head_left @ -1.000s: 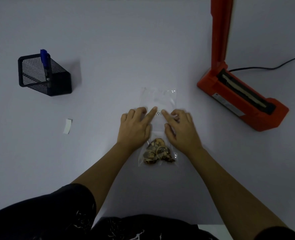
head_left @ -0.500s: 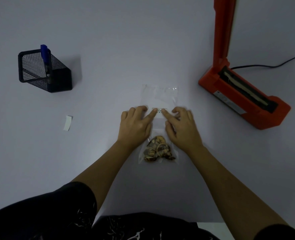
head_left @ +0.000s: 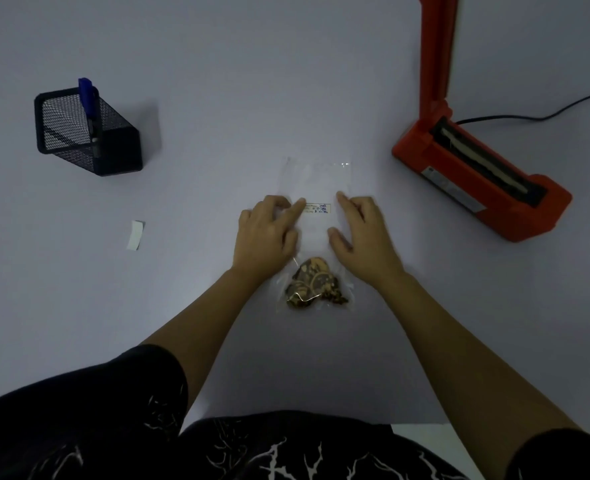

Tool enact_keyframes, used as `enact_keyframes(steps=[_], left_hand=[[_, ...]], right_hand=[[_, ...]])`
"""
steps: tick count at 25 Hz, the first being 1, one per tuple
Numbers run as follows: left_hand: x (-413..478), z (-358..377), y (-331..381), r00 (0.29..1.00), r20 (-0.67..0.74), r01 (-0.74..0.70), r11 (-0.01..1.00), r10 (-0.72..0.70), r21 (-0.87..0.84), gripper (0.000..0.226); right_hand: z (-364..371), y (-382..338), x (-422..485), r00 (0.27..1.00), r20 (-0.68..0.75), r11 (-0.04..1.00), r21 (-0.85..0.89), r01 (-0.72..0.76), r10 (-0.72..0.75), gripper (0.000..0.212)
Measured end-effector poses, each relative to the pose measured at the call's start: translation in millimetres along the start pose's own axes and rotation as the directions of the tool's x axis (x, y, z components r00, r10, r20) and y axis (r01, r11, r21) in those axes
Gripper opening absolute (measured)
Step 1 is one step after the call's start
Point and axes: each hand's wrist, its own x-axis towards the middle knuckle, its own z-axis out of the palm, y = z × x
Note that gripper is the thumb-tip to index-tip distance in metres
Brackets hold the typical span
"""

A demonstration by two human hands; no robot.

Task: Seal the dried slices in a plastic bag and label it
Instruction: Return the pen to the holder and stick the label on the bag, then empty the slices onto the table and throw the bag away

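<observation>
My left hand and right hand lie flat, gripping nothing, pressing the bag at the label's nine and three o'clock.

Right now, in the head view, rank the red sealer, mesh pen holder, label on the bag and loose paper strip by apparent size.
1. red sealer
2. mesh pen holder
3. loose paper strip and label: too alike to rank.
</observation>
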Motion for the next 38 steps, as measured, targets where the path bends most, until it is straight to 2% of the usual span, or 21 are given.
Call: enact_keyframes(steps=[2,4,6,7,10,12,15,19,24,28,31,33,38], left_hand=[[3.9,-9.5,2.1,0.989,0.033,0.151,0.966,-0.147,-0.21,0.046],[1.9,-24.9,6.1,0.932,0.029,0.348,0.867,-0.362,-0.357,0.04],[-8.1,-35.6,9.8,0.822,0.0,0.533,0.77,-0.569,-0.352,0.029],[-17.1,-38.0,13.6,0.78,0.01,0.597,0.74,-0.625,-0.308,0.025],[-39.4,-38.9,34.0,0.693,0.179,0.717,0.641,-0.698,-0.275,0.03],[-41.7,-36.9,44.4,0.624,0.268,0.776,0.541,-0.734,-0.325,0.031],[-31.2,-38.6,42.2,0.556,0.321,0.802,0.393,-0.767,-0.449,0.018],[-6.2,-55.4,19.2,0.542,0.293,0.766,0.32,-0.788,-0.558,0.015],[70.6,-91.7,-24.6,0.544,0.252,0.669,0.232,-0.801,-0.707,0.009],[134.9,-100.0,-58.4,0.558,0.256,0.653,0.227,-0.789,-0.723,0.012],[172.2,-91.5,-76.9,0.542,0.309,0.684,0.196,-0.781,-0.703,0.01],[191.8,-83.5,-84.6,0.542,0.327,0.702,0.203,-0.774,-0.682,0.01],[225.9,-70.1,-94.3,0.575,0.271,0.71,0.306,-0.772,-0.634,0.007]], right_hand=[[-10.8,-9.7,2.5,0.988,0.011,0.961,0.23,-0.153,0.155,0.053],[-21.2,-23.1,-3.4,0.954,-0.053,0.911,0.315,-0.265,0.296,0.051],[-26.7,-34.6,-19.9,0.903,-0.088,0.865,0.337,-0.372,0.422,0.052],[-26.5,-39.9,-31.1,0.87,-0.061,0.828,0.346,-0.442,0.49,0.056],[-15.8,-52.9,-58.6,0.791,0.082,0.734,0.327,-0.596,0.606,0.073],[-6.0,-59.5,-64.7,0.798,0.119,0.739,0.319,-0.594,0.59,0.079],[-2.9,-68.6,-56.1,0.816,0.111,0.74,0.368,-0.564,0.567,0.078],[-10.2,-85.4,-19.5,0.851,0.068,0.757,0.424,-0.497,0.521,0.08],[-18.3,-108.3,73.3,0.901,0.024,0.788,0.476,-0.391,0.433,0.081],[-19.8,-108.6,142.0,0.914,0.014,0.8,0.477,-0.363,0.406,0.079],[-15.4,-95.8,181.1,0.898,0.019,0.779,0.491,-0.391,0.439,0.08],[-11.2,-85.2,202.2,0.889,0.022,0.773,0.484,-0.41,0.457,0.081],[-2.3,-66.9,233.9,0.891,-0.006,0.805,0.432,-0.408,0.454,0.074]])
